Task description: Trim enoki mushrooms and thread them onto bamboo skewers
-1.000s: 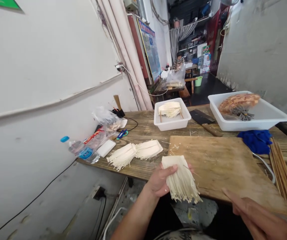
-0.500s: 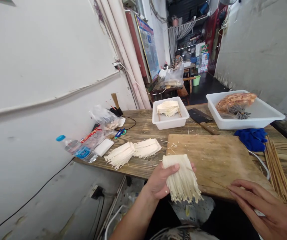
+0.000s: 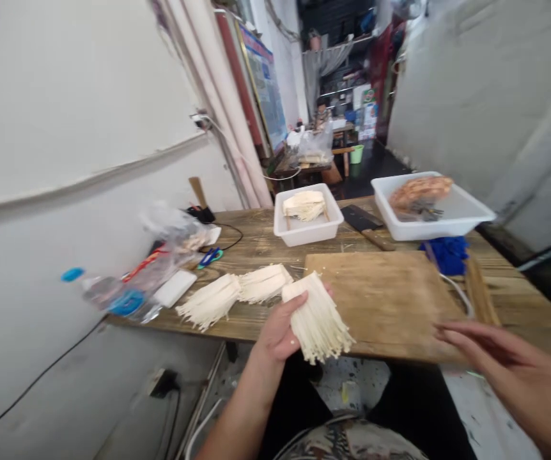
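My left hand [image 3: 282, 329] is closed around a flat bunch of enoki mushrooms [image 3: 318, 319], thumb on top, over the board's front left edge. The mushroom caps point down toward me. My right hand [image 3: 500, 364] is off the board's front right corner, thumb and fingertips pinched together on a thin skewer, which motion blur largely hides. Two more enoki bunches, one on the left [image 3: 211, 300] and one beside it [image 3: 264, 283], lie on the table left of the wooden cutting board [image 3: 381, 294]. A bundle of skewers [image 3: 481, 294] lies along the board's right side.
Behind the board stand a white tray [image 3: 308, 237] with skewered enoki and a larger white tray [image 3: 443, 229] with brownish skewered food. A cleaver [image 3: 364, 223] lies between them. A blue cloth [image 3: 445, 255] sits right; a water bottle [image 3: 112, 297], plastic bags and scissors [image 3: 209, 257] lie left.
The view has swung to the right, so the scene sits further left. The enoki bunch in my left hand is more tilted. My right hand has risen slightly, still pinched.
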Available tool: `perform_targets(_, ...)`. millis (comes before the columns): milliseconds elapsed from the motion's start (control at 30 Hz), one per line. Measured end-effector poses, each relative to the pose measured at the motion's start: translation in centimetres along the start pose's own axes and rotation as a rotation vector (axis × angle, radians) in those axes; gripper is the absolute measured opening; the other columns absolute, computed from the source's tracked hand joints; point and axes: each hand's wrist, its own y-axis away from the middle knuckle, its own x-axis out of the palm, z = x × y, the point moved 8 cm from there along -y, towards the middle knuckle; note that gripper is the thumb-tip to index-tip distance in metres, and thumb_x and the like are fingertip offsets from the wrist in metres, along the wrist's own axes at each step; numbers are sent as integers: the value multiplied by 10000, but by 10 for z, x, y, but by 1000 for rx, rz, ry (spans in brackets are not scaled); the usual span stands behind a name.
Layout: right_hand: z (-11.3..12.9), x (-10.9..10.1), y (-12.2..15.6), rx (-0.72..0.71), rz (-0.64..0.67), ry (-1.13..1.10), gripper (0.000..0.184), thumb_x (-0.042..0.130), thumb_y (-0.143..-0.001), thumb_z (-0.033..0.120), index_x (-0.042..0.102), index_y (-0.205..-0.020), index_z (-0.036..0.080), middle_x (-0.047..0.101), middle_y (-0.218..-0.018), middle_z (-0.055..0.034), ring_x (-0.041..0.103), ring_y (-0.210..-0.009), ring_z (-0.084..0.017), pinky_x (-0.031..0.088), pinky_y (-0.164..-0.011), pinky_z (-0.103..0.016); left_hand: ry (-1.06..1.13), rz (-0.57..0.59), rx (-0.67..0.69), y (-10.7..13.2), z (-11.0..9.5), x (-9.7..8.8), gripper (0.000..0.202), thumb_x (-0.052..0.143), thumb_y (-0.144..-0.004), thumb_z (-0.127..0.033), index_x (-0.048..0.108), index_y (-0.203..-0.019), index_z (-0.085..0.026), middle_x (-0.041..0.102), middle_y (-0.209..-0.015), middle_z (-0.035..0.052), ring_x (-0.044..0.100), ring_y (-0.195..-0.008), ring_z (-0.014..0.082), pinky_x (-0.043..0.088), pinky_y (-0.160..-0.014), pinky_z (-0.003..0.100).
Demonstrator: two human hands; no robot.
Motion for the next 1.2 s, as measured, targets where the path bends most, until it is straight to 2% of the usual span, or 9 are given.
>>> perform_targets(100, 24, 28, 9, 43, 209, -170, 267, 483, -906, 432, 658, -960, 238, 694, -688, -5, 650, -569, -159, 545, -537, -261, -51, -72, -9, 1, 2, -7, 325, 583, -843, -171, 617, -1150, -71, 722, -1035, 135, 685, -989, 241, 491, -982, 379)
perform_targets(200, 24, 37, 17, -6, 220, -16, 320, 299, -961, 301, 610, -967, 228, 630, -587, 19, 619, -534, -145, 513, -523, -241, -81, -161, -13, 2, 2, -14, 351, 561, -847, -146, 602, -1191, -92, 724, -1036, 128, 676, -1021, 250, 507, -973, 382)
perform_targets(333, -21, 1, 0, 4, 40, 198, 314, 347, -904, 260, 641, -1006, 218, 693, -1021, -64, 656, -938, -207, 509, -820, -316, -126, -293, -12, 5, 1, -21, 374, 535, -843, -97, 596, -1212, -95, 725, -1035, 135, 679, -1020, 255, 551, -917, 361)
perform_targets(467, -97, -58, -41, 105, -117, 463, 340, 382, -868, 289, 675, -977, 154, 685, -893, -127, 628, -739, -235, 469, -658, -347, -170, -366, 16, 8, -1, -21, 417, 510, -838, -56, 588, -1238, -144, 734, -1021, 101, 696, -979, 232, 587, -848, 323)
perform_targets(567, -129, -72, -67, 1, -4, 603, 359, 378, -886, 288, 700, -978, 158, 651, -878, -118, 566, -721, -206, 396, -625, -317, -213, -374, 48, 7, -3, -18, 462, 505, -825, -23, 576, -1257, -172, 742, -997, 81, 703, -956, 229, 594, -835, 324)
perform_targets(767, -132, -43, -90, -364, 370, 705, 408, 328, -918, 176, 670, -1135, 227, 565, -791, -56, 472, -703, -171, 348, -704, -305, -247, -379, 38, 0, 5, -17, 499, 537, -813, -16, 552, -1287, -173, 741, -991, 93, 710, -928, 250, 609, -794, 333)
perform_targets(867, -134, -28, -101, -508, 503, 711, 413, 303, -959, 224, 605, -1242, 239, 564, -825, -57, 482, -741, -180, 368, -745, -313, -267, -362, 22, -5, 11, -10, 498, 562, -804, -14, 540, -1289, -128, 736, -992, 119, 716, -904, 259, 617, -768, 332)
perform_targets(1033, -145, -10, -116, -640, 622, 718, 406, 300, -983, 298, 568, -1274, 210, 595, -957, -102, 528, -825, -208, 413, -758, -335, -289, -361, 11, -14, 17, 5, 491, 599, -796, -9, 528, -1279, -57, 734, -971, 152, 718, -882, 273, 617, -750, 338)
perform_targets(1200, -147, -5, -113, -674, 660, 723, 406, 286, -978, 233, 593, -1242, 207, 614, -976, -109, 563, -830, -214, 442, -749, -341, -286, -361, -3, -23, 23, 12, 516, 568, -800, 12, 518, -1304, -88, 735, -996, 141, 717, -890, 268, 614, -744, 325)
